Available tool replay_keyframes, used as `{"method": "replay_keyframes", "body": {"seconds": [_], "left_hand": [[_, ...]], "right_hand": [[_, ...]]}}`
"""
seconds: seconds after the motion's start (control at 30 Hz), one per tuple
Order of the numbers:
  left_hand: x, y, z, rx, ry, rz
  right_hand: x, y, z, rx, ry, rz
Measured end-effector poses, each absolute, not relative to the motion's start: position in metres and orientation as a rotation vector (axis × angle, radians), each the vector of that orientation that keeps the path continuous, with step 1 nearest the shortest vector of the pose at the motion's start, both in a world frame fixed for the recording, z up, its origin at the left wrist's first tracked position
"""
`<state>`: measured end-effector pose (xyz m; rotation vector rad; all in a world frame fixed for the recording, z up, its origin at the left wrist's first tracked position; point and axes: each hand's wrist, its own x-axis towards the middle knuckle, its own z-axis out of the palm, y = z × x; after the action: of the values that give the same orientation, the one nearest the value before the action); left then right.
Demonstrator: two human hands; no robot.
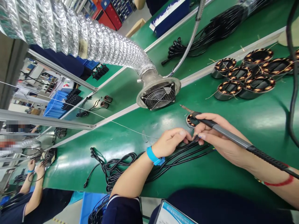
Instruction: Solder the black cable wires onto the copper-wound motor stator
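My left hand [171,141], with a blue band at its wrist, is closed on a black cable [187,145] above the green bench. Across my right hand [216,135] lies a soldering iron [224,133], its bare tip pointing up and left toward the fan. The same hand's thumb and fingertips pinch at the cable end beside my left fingers. Just behind the fingertips stands a small motor stator [190,120] with copper windings, partly hidden by the right hand. A thin solder wire [130,128] runs in from the left toward my left hand.
A fume fan [160,96] on a silver duct [100,40] hangs over the bench. Several stators [240,74] stand at right. Coiled black cables [116,168] lie at left, a cable bundle [224,25] at the back. Another person's hands [37,166] work at far left.
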<state>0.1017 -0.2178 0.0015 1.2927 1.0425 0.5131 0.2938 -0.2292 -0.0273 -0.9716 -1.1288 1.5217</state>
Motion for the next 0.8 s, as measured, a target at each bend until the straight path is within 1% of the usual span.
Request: {"method": "replay_keyframes", "body": {"seconds": [0.07, 0.17, 0.4, 0.53, 0.7, 0.8], "left_hand": [[0.103, -0.218, 0.001, 1.319, 1.049, 0.477], [0.104, -0.219, 0.002, 1.3, 1.057, 0.42], [0.105, -0.222, 0.001, 1.137, 0.884, 0.395], [0.107, -0.224, 0.004, 0.858, 0.75, 0.334], [0.109, -0.221, 0.01, 0.904, 0.979, 0.492], [0.111, -0.216, 0.009, 0.924, 1.115, 0.592]], "right_hand": [[0.293, -0.231, -0.028, -0.971, -1.102, 1.557], [0.294, -0.231, -0.03, -0.959, -1.149, 1.516], [0.292, -0.233, -0.024, -0.809, -1.283, 1.431], [0.293, -0.235, -0.023, -0.797, -1.445, 1.26], [0.303, -0.229, -0.033, -0.908, -1.637, 1.023], [0.312, -0.221, -0.043, -1.163, -1.7, 0.716]]}}
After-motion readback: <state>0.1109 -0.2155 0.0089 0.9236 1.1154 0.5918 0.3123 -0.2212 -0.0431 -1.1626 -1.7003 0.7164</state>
